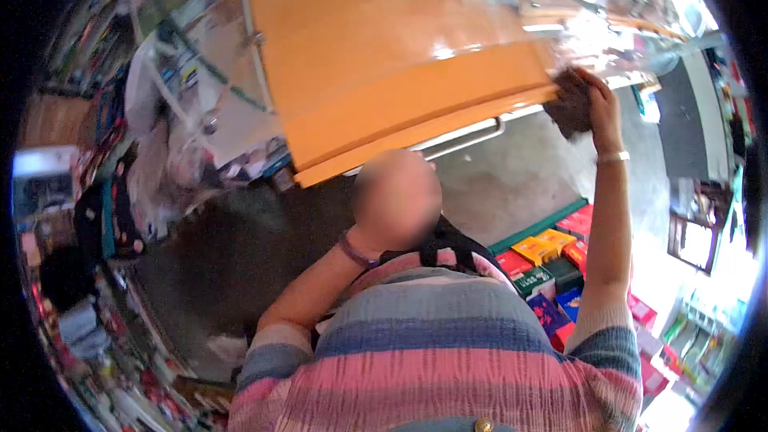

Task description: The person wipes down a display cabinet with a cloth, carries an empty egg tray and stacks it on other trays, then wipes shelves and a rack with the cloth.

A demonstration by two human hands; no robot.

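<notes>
My right hand point(604, 108), with a pale band at its wrist, is closed on a dark brown cloth point(570, 102). The cloth touches or hangs at the right end of an orange countertop point(400, 92), whose surface reflects light. My left hand point(398, 198) is in front of my body, below the counter's near edge. A round blur covers it, so its fingers do not show. A dark bracelet point(357, 251) circles that wrist.
Below the counter runs a white metal bar point(460, 138). Colourful boxes point(544, 248) stand in a green-edged display to my right. Plastic bags point(192, 164) and crowded goods lie at the left. The grey floor point(480, 180) shows between counter and boxes.
</notes>
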